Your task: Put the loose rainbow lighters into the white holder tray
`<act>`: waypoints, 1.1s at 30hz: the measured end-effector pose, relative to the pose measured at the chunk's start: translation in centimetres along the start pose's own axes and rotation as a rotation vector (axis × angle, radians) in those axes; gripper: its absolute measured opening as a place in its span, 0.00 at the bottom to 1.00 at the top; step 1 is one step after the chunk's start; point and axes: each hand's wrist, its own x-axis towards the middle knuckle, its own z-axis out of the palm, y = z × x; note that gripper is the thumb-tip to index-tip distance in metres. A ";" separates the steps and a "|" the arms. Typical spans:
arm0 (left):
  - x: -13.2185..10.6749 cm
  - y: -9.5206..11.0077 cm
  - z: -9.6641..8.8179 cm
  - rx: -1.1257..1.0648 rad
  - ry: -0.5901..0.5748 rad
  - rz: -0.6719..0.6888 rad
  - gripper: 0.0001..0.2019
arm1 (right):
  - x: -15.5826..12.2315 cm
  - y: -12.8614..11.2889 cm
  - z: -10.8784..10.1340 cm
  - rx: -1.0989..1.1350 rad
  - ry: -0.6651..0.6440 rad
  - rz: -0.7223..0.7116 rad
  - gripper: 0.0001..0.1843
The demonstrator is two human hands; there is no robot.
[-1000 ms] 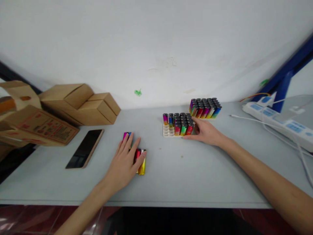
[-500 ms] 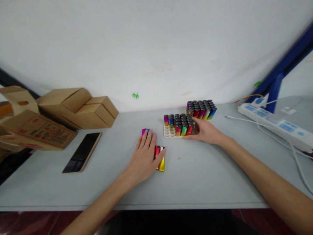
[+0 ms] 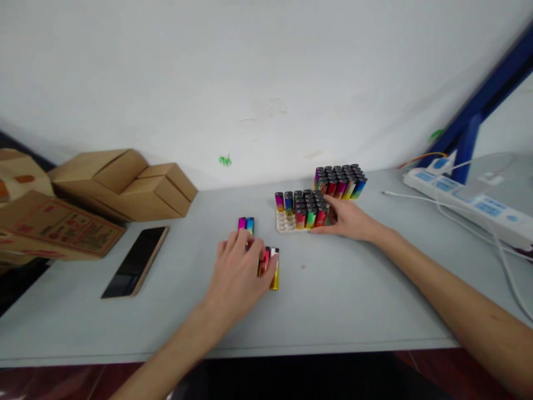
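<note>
My left hand (image 3: 239,266) is over a few lighters lying on the table, its fingers curled around a red lighter (image 3: 264,261). A yellow lighter (image 3: 275,278) lies by the thumb. Just past the fingers, a purple lighter (image 3: 242,224) and a blue lighter (image 3: 250,224) lie side by side. My right hand (image 3: 343,218) grips the right side of a white tray (image 3: 287,223), thumb at the front edge. Several colourful lighters (image 3: 310,214) with black tops stand upright in the tray; open slots show at its front left.
Behind the tray, a second block of upright lighters (image 3: 341,182) stands near the wall. At left are a phone (image 3: 135,262), plain cardboard boxes (image 3: 125,183) and a printed carton (image 3: 62,225). A white power strip (image 3: 470,203) and a cable (image 3: 428,201) lie at right.
My left hand has drawn back and its fingers have curled, uncovering more of the purple and blue lighters. My right hand stays on the tray. The view has shifted slightly.
</note>
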 end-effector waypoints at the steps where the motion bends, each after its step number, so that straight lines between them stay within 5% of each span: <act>1: -0.1 0.5 0.2 0.026 -0.028 0.024 0.12 | 0.0 0.0 0.0 -0.002 -0.001 0.004 0.41; 13: 1.0 2.7 2.0 0.026 -0.147 0.097 0.12 | 0.1 0.0 0.1 0.009 -0.008 -0.012 0.42; 22: 4.4 0.2 -0.9 -0.745 0.056 0.146 0.09 | 0.1 0.1 0.1 0.040 0.001 -0.041 0.42; 27: 6.1 -1.5 0.7 -1.178 0.057 0.061 0.10 | 0.1 -0.1 0.0 0.037 -0.012 -0.024 0.41; 33: 5.1 -1.6 1.6 -0.982 0.047 -0.044 0.20 | 0.0 -0.3 -0.1 0.020 -0.012 -0.010 0.37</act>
